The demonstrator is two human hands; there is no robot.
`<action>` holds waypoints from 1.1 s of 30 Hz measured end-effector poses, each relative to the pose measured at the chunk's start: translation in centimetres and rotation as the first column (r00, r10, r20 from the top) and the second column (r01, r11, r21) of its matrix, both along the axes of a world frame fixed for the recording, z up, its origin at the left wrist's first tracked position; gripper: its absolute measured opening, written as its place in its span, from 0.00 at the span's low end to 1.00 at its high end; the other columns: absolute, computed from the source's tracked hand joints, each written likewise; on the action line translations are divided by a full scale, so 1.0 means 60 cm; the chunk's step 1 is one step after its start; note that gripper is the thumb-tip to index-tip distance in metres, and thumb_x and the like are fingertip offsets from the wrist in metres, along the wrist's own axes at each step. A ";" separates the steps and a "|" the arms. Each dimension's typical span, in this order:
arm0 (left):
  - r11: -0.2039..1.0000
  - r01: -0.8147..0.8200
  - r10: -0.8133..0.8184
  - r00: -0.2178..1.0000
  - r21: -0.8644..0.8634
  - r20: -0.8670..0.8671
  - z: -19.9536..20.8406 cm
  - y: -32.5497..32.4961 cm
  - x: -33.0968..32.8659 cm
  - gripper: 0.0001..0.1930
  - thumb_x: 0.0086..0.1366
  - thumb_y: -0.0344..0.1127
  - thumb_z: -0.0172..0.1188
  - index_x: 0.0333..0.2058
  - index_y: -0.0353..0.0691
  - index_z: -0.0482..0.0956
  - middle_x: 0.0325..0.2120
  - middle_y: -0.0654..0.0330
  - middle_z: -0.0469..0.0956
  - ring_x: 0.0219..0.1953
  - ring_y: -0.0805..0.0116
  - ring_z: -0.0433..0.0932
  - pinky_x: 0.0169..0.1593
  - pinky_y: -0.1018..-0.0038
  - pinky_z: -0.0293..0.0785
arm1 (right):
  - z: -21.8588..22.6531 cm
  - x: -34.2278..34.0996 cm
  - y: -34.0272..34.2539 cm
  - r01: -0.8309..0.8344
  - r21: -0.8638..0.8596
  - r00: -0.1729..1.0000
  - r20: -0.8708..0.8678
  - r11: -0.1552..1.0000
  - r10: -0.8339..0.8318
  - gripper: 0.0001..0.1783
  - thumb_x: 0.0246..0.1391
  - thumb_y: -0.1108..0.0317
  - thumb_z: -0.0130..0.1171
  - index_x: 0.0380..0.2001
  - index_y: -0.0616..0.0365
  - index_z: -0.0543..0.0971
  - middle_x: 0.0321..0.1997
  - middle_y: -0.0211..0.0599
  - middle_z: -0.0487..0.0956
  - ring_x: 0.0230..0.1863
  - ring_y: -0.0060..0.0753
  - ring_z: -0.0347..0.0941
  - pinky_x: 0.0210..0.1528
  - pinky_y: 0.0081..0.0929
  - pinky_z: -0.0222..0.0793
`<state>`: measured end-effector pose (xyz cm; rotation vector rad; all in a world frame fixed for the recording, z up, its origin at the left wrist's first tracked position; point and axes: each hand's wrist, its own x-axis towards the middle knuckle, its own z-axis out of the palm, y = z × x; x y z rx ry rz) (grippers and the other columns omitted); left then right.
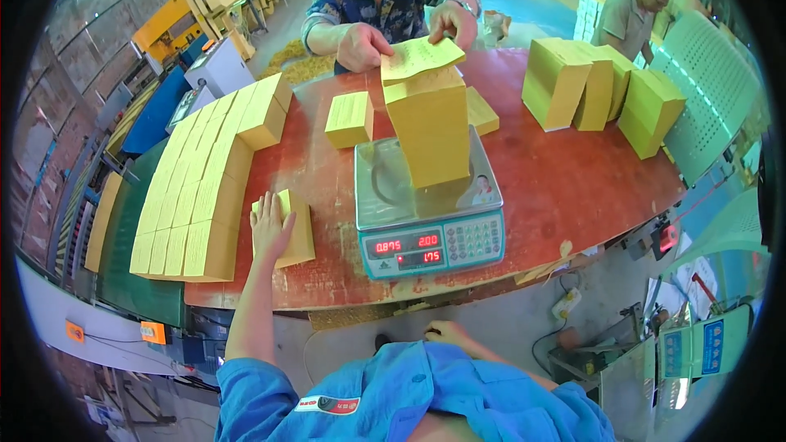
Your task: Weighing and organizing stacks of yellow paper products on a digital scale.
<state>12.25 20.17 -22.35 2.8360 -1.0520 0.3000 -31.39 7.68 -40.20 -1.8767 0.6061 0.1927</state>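
The left hand [270,225] lies flat and open, fingers spread, on top of a small block of yellow paper sheets [296,233] that sits near the front edge of the reddish-brown wooden tabletop [565,188], toward its left side. It presses the block rather than gripping it. Just beside this block, along the left edge of the tabletop, runs a long row of stacked yellow paper bundles [201,188] reaching back toward the far left corner.

The right hand [446,332] is off the tabletop, below its front edge and close to the blue work shirt [409,397]; it rests there loosely curled, holding nothing that can be seen.

In the middle of the tabletop stands a teal electronic weighing scale with a steel pan and red digit display [430,233]. A tall stack of yellow paper [430,127] stands on its pan. Across the far edge another person's two hands [364,45] hold a thin sheaf of yellow sheets [419,57] just above that stack. A smaller yellow paper block [350,119] lies left of the scale, and several tall yellow bundles [602,86] stand at the far right corner
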 end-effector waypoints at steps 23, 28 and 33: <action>0.999 0.010 -0.011 1.000 -0.053 -0.013 -0.002 0.005 0.005 0.38 0.65 0.58 0.46 0.65 0.36 0.58 0.68 0.52 0.53 0.72 0.58 0.46 0.70 0.51 0.40 | 0.050 0.068 0.051 -0.013 -0.046 1.000 -0.022 0.999 0.012 0.19 0.54 0.56 0.56 0.43 0.55 0.80 0.43 0.45 0.81 0.46 0.46 0.78 0.48 0.37 0.72; 0.999 0.007 -0.008 1.000 -0.033 -0.012 0.001 0.007 0.001 0.38 0.65 0.58 0.45 0.66 0.37 0.57 0.69 0.53 0.52 0.72 0.59 0.45 0.70 0.51 0.40 | 0.047 0.072 0.057 -0.024 -0.048 1.000 -0.001 0.999 0.024 0.18 0.53 0.56 0.55 0.43 0.54 0.81 0.43 0.45 0.81 0.46 0.46 0.78 0.48 0.38 0.72; 1.000 0.014 -0.014 1.000 -0.025 0.004 -0.005 0.016 -0.003 0.38 0.66 0.59 0.45 0.66 0.37 0.56 0.69 0.53 0.52 0.72 0.59 0.45 0.70 0.51 0.40 | 0.020 0.070 0.070 -0.033 -0.098 0.999 -0.009 0.995 0.032 0.18 0.53 0.57 0.55 0.43 0.55 0.81 0.44 0.47 0.81 0.46 0.49 0.77 0.49 0.39 0.71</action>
